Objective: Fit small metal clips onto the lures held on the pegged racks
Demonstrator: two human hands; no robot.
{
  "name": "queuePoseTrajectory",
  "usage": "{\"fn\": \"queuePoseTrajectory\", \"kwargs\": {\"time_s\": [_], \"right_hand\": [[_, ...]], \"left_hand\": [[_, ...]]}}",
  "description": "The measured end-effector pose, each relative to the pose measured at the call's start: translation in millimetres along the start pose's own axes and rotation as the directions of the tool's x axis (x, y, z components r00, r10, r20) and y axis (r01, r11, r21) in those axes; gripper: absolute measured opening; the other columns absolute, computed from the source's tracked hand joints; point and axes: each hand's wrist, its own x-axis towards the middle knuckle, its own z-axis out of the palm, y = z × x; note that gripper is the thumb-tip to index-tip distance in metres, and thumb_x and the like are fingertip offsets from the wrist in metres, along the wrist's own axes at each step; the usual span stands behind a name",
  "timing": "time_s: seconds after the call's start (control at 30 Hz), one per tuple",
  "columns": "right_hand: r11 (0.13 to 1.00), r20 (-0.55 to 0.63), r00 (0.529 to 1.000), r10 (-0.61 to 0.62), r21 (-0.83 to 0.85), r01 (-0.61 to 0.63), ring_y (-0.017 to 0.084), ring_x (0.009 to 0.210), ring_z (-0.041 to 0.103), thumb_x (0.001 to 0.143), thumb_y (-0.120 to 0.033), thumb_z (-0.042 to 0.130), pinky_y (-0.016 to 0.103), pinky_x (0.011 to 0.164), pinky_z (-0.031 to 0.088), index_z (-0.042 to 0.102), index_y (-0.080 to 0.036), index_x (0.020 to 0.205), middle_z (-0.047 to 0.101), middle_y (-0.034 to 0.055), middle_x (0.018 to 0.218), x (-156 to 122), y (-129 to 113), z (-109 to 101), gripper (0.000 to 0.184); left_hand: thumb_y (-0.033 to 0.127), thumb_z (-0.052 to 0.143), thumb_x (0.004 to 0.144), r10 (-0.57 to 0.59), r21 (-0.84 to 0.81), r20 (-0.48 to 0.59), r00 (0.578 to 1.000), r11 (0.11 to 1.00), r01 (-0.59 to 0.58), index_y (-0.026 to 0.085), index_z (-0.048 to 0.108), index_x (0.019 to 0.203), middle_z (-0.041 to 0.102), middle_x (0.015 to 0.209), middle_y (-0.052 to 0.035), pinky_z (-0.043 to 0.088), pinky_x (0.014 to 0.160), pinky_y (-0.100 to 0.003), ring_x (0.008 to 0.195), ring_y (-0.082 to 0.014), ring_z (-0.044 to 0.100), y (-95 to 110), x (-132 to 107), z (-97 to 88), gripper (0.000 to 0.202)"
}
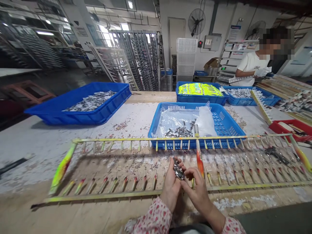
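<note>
My left hand is cupped, palm up, around a small heap of shiny dark silver pieces. Thumb and fingers of my right hand are drawn together at the heap's right edge; whatever is between them is hidden. Both hands are over the near side of a long paint-stained frame with rows of small pegs. Several shiny pieces are on pegs along its right part, while the left pegs show bare tips. An orange-red crossbar stands just beyond my right hand.
Behind the frame is a blue basket holding a plastic bag with similar dark pieces. A larger blue tray stands left, a red tray right. Farther back are a basket with yellow packaging and a co-worker.
</note>
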Motion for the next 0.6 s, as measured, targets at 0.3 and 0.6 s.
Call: {"fn": "queuePoseTrajectory", "kwargs": {"time_s": [0.3,0.6], "right_hand": [[0.994,0.047,0.993,-0.112,-0.008,0.113,0.014,0.073,0.058,0.088,-0.021,0.054,0.025,0.066,0.044,0.064,-0.019,0.085,0.063,0.0028,0.078,0.2,5.7,-13.7,0.011],[0.943,-0.103,0.96,0.26,0.239,-0.23,0.01,0.046,0.049,0.087,-0.044,0.056,0.021,0.045,0.039,0.055,-0.017,0.072,0.053,-0.0028,0.055,10.1,35.1,-52.0,0.031]], "left_hand": [[0.024,0.056,0.089,-0.088,-0.151,-0.069,0.994,0.986,0.077,0.013,0.054,0.089,0.054,0.067,0.0015,0.043,0.046,-0.014,0.05,-0.0051,0.051,-12.5,-8.1,0.2,0.011],[0.036,0.079,0.067,-0.075,0.036,-0.031,0.997,0.996,0.076,0.017,0.046,0.08,0.045,0.065,0.0081,0.03,0.036,-0.01,0.039,0.0011,0.034,-14.9,-3.5,-1.7,0.041]]}}
